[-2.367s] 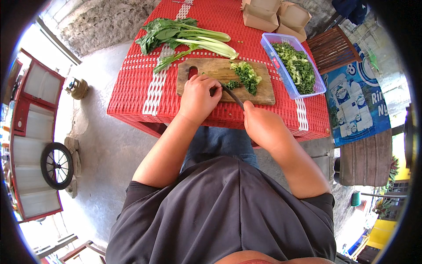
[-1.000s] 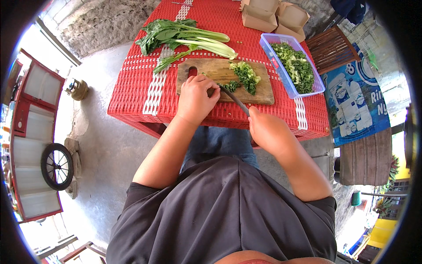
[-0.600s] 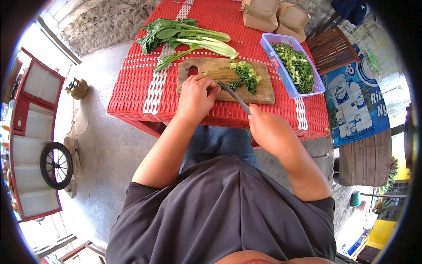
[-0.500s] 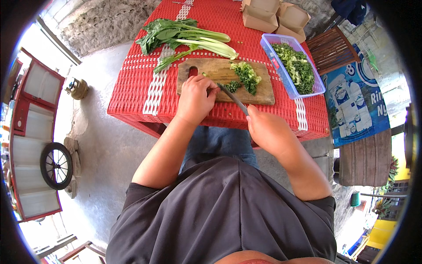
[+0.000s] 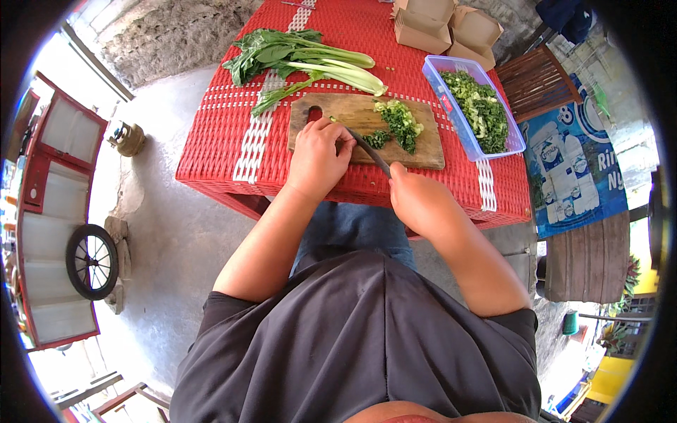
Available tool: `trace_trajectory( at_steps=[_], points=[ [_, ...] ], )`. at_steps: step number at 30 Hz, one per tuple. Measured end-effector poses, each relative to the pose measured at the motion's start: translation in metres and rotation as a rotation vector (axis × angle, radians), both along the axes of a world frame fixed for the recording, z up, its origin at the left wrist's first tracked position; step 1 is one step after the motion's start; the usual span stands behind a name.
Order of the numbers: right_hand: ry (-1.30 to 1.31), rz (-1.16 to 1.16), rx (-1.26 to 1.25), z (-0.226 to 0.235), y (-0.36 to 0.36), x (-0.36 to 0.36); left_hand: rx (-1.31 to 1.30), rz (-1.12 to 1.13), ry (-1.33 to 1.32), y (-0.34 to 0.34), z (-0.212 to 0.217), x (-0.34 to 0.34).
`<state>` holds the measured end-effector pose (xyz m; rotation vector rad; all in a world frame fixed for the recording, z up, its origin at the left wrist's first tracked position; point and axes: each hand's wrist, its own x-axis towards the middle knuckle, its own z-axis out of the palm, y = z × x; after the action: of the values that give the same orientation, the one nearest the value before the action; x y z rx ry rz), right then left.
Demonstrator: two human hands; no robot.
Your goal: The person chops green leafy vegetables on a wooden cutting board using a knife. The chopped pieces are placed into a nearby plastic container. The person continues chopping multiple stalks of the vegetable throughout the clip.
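Observation:
My right hand (image 5: 423, 202) is closed round the handle of a knife (image 5: 372, 153), whose dark blade slants across the wooden cutting board (image 5: 427, 152) to the fingertips of my left hand (image 5: 319, 156). Curled fingers of that left hand press on the board's near left part, over leafy greens mostly hidden beneath them; only a green bit shows at the fingertips. A small dark green pile (image 5: 377, 139) lies just beyond the blade. Right of it sits a larger heap of chopped greens (image 5: 400, 127). Past the board lies a bunch of uncut leafy greens (image 5: 310, 59) with pale stalks.
A clear plastic container (image 5: 448, 106) of chopped greens stands right of the board on the red woven table (image 5: 211, 151). Open cardboard boxes (image 5: 423, 32) are at the far right. A wooden chair (image 5: 539, 84) stands beyond the table's right side.
My right hand has moved a little left and up, carrying the knife further across the board. My left hand keeps its place on the board. The whole view has shifted slightly.

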<state>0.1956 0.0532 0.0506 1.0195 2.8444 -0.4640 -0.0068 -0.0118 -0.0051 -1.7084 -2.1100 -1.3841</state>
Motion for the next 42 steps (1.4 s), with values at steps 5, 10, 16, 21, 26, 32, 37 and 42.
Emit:
trace_trajectory(
  at_steps=[5, 10, 16, 21, 26, 32, 37, 42],
  points=[
    [0.008, 0.038, 0.009, 0.005, -0.001, 0.019, 0.038, -0.038, 0.012, 0.0, -0.003, -0.003],
    [0.052, 0.033, 0.009, 0.013, -0.006, 0.024, 0.026, -0.029, 0.02, -0.001, -0.003, -0.002],
    [0.07, 0.061, 0.01, 0.007, -0.006, 0.02, 0.034, -0.013, 0.008, 0.0, -0.004, -0.001],
    [0.039, 0.041, 0.011, 0.004, -0.006, 0.015, 0.022, -0.014, 0.015, 0.0, -0.004, -0.002],
    [-0.009, -0.008, -0.019, -0.004, 0.001, -0.004, 0.009, -0.011, 0.011, 0.0, -0.003, -0.002],
    [0.008, 0.024, -0.011, 0.0, 0.001, 0.007, -0.002, 0.023, -0.002, 0.0, -0.002, 0.0],
    [0.055, 0.053, 0.001, 0.003, -0.001, 0.026, -0.009, 0.035, 0.023, 0.0, -0.003, 0.0],
    [0.032, -0.001, 0.001, 0.017, -0.005, 0.023, -0.001, 0.002, 0.019, -0.001, -0.004, -0.002]
  ],
)
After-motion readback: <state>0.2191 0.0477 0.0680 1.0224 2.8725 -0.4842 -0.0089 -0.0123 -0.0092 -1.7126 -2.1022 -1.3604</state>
